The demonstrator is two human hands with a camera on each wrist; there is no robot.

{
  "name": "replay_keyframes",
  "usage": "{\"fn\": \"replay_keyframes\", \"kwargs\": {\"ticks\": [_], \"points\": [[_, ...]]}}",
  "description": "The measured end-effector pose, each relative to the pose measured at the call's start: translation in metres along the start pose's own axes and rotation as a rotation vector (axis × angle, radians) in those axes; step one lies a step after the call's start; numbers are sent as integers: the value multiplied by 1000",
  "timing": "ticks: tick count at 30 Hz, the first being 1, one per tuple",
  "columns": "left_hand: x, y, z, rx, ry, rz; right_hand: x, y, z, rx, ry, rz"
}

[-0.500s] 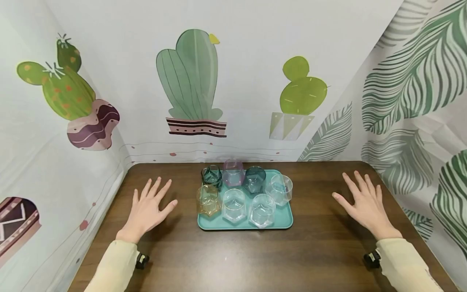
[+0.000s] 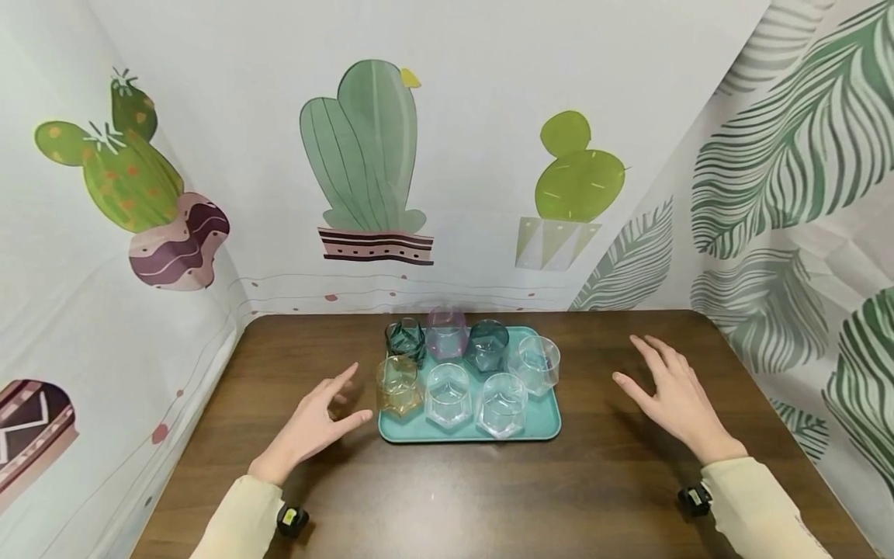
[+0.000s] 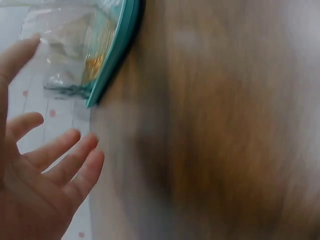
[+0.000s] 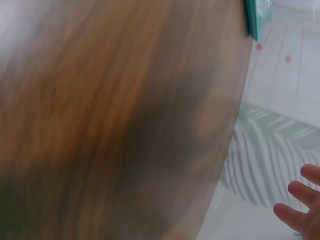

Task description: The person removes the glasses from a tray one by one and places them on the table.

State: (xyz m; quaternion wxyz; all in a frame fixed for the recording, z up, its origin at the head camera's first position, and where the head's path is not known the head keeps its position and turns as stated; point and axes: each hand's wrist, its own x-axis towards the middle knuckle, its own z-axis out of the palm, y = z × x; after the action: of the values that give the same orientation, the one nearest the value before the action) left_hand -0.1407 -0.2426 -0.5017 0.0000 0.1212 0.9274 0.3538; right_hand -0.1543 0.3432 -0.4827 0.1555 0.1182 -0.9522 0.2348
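A teal tray [image 2: 433, 432] bears several glass tumblers. At its near left corner stands an amber glass [image 2: 400, 388], with two clear ones, a left clear glass [image 2: 448, 397] and a right clear glass [image 2: 501, 407], along the front. Behind them are a dark green glass [image 2: 405, 340], a pinkish glass [image 2: 446, 334], a blue-grey glass [image 2: 487, 347] and another clear glass [image 2: 537, 365]. My left hand [image 2: 307, 427] hovers just left of the tray, thumb and fingers spread apart, nearest the amber glass. To the right of the tray, my right hand [image 2: 677, 400] holds nothing, its fingers extended.
The brown wooden table [image 2: 447, 505] reaches back to a white wall cloth [image 2: 482, 155] printed with cacti and leaves. Black wrist cameras sit at both cuffs, a left one [image 2: 292, 520] and a right one [image 2: 694, 500].
My left hand has moved right, toward the tray, and turned with its fingers pointing more to the right. My right hand has shifted a little left. The tray and glasses stay put.
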Motion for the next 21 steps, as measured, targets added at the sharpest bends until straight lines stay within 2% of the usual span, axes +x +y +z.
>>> {"fn": "replay_keyframes", "kwargs": {"ticks": [5, 11, 17, 21], "points": [[1, 3, 13, -173, -56, -84, 2, -15, 7, 28, -2, -10], [2, 5, 23, -364, -114, -187, 6, -29, 15, 60, -44, -6], [7, 7, 26, -477, -133, -207, 11, -38, 25, 101, -79, 3], [9, 10, 29, -511, -140, -218, 12, -43, 34, 132, -122, -1]]}}
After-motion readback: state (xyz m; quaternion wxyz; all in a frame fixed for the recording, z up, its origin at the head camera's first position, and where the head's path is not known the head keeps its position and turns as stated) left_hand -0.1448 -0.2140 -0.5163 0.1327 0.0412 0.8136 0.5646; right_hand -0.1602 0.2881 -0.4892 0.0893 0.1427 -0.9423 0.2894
